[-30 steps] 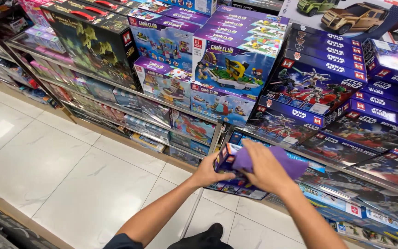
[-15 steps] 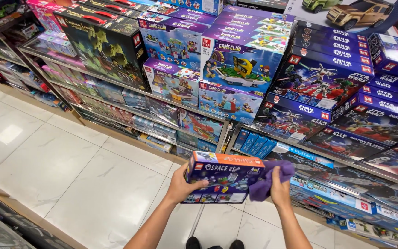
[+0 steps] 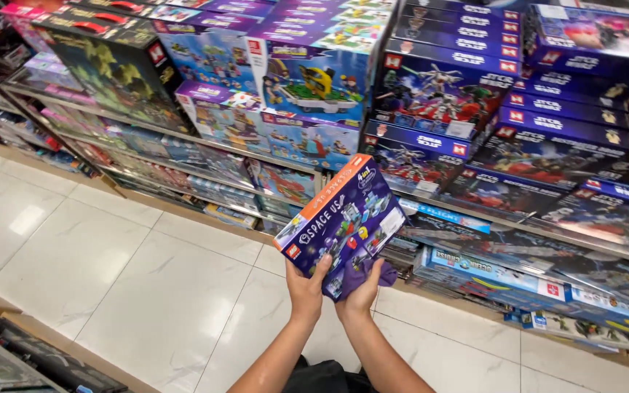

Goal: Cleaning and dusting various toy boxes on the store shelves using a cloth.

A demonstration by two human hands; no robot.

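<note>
I hold a dark purple toy box (image 3: 343, 222) with an orange edge, tilted so one end points up toward the shelves. My left hand (image 3: 307, 285) grips its lower left corner. Under the box's lower edge, my right hand (image 3: 362, 290) supports it and also presses a purple cloth (image 3: 373, 275) against the bottom. Both forearms reach up from the bottom of the head view.
Tiered shelves (image 3: 183, 135) packed with boxed building toys run from upper left to right. Large dark blue boxes (image 3: 562, 109) fill the right side. White tiled floor (image 3: 96, 269) lies to the left. Another shelf edge (image 3: 23, 356) sits at the bottom left.
The box came off the lower shelf and up in front of me. It has turned from lying level to tilted on end, and my hands have come together beneath it.
</note>
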